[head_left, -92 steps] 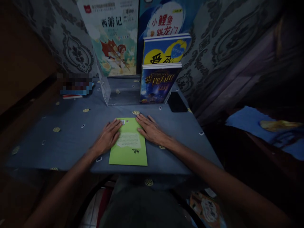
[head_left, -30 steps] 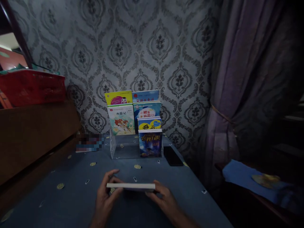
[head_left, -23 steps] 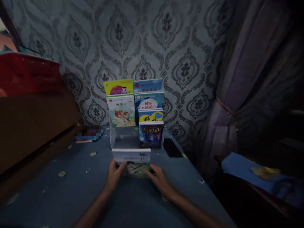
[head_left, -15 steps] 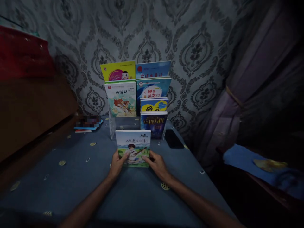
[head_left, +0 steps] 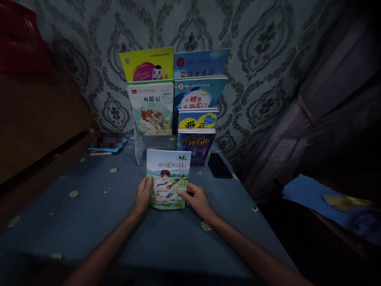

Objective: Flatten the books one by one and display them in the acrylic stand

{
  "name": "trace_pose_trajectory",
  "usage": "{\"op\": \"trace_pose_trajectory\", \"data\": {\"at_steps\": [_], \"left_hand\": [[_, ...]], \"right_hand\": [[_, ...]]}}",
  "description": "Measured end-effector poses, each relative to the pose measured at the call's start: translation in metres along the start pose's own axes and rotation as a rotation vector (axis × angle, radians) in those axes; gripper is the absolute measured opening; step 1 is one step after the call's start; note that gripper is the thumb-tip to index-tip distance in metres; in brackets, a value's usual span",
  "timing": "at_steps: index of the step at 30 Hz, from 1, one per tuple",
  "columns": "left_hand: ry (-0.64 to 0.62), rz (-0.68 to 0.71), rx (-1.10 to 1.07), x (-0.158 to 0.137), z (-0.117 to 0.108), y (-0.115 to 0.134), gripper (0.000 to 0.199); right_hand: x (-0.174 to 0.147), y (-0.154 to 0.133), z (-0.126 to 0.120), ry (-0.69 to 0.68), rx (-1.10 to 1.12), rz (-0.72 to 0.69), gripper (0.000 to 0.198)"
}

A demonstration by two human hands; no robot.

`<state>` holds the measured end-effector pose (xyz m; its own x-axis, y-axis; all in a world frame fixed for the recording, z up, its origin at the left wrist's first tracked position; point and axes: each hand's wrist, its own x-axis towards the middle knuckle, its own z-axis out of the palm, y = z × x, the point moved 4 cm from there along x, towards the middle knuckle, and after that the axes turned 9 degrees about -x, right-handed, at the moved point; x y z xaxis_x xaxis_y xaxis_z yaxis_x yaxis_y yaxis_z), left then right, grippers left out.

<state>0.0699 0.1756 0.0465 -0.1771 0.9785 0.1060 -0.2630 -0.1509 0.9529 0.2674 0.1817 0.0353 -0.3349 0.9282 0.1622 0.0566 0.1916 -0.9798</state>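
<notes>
Between my two hands is a paperback book (head_left: pixel 168 184) with a guitar player on its cover, tilted so the cover faces me. My left hand (head_left: pixel 143 195) grips its left edge, thumb at the front. On the right edge my right hand (head_left: pixel 198 200) holds it, thumb on the cover and fingers partly hidden behind. Just beyond stands a clear book rack (head_left: pixel 139 149). In it are a yellow book (head_left: pixel 145 65), a white book with a red-caped figure (head_left: pixel 151 109), blue books (head_left: pixel 201 93) and a dark purple book (head_left: pixel 195 147).
A black phone (head_left: pixel 219 165) lies on the blue tablecloth (head_left: pixel 98 222), right of the rack. A small stack of books (head_left: pixel 107 145) lies to the left. Brown furniture (head_left: pixel 38 123) borders the left side, and a tied curtain (head_left: pixel 285 131) hangs at the right.
The view has tipped down and come closer to the rack. My left thumb has slid from the cover's middle toward the book's left edge. Both hands still hold the book.
</notes>
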Motion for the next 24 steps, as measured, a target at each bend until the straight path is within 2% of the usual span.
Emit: {"op": "trace_pose_trajectory", "data": {"at_steps": [4,7,13,16,18,20,22,24], "left_hand": [[0.052,0.003,0.086,-0.001,-0.004,0.000,0.060],[0.045,-0.002,0.144,-0.002,-0.004,0.001,0.056],[-0.036,-0.224,0.130,-0.005,-0.010,-0.012,0.076],[-0.074,-0.262,0.214,-0.003,-0.019,-0.014,0.074],[-0.136,-0.269,0.359,-0.001,-0.024,-0.010,0.068],[-0.243,-0.247,0.596,0.001,-0.027,-0.004,0.056],[-0.307,-0.151,0.894,0.004,-0.027,0.005,0.040],[-0.293,-0.021,1.177,0.006,-0.025,0.014,0.028]], "right_hand": [[-0.002,-0.002,0.000,-0.022,0.025,0.035,0.051],[-0.003,-0.001,0.000,-0.043,0.011,0.084,0.053],[-0.009,0.006,0.001,-0.174,0.064,0.236,0.060],[-0.014,0.007,-0.001,-0.237,0.105,0.320,0.061],[-0.016,0.008,-0.002,-0.281,0.119,0.369,0.061],[-0.017,0.010,-0.003,-0.309,0.122,0.411,0.060],[-0.017,0.014,-0.004,-0.319,0.118,0.442,0.055],[-0.017,0.017,-0.006,-0.320,0.102,0.460,0.049]]}}
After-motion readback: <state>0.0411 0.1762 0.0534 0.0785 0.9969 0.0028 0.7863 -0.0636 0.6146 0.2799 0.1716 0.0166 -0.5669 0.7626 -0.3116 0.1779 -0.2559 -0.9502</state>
